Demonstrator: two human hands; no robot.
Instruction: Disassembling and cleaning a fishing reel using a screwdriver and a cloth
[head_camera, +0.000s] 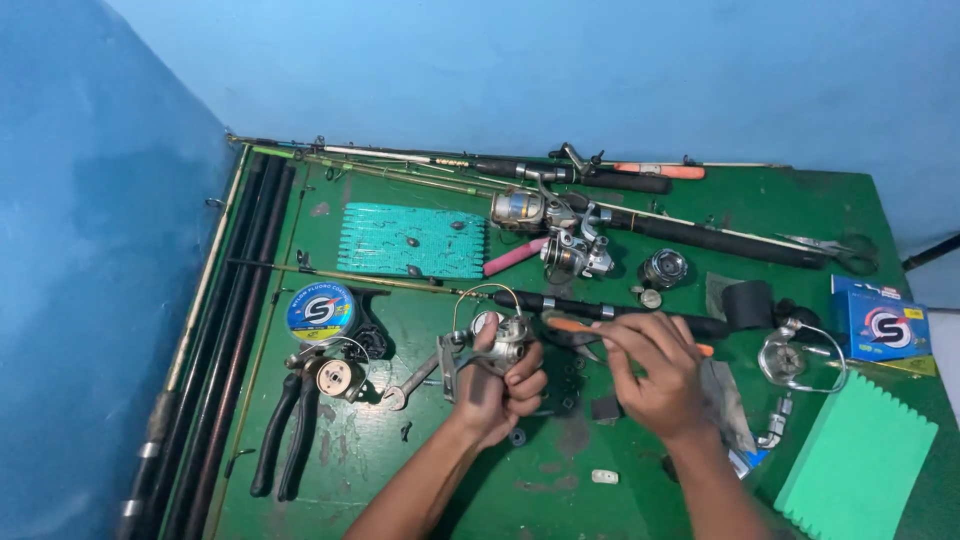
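Green workbench (330, 470) in a blue-walled corner, strewn with fishing rods and reels.
My left hand (500, 385) is clamped on a silver spinning reel (497, 340); my right hand (655, 370), at its 3 o'clock, pinches an orange-handled tool (580, 326).

**Green counter crowded with fishing gear**

The green counter (430, 470) stands in a blue corner. Dark rod sections (225, 330) lie along its left edge, rods with reels (560, 215) along the far edge. A teal tackle mat (412, 240) lies left of centre, black pliers (285, 430) near the left edge, and a blue box (882, 325) and green foam (858, 462) by the right edge.
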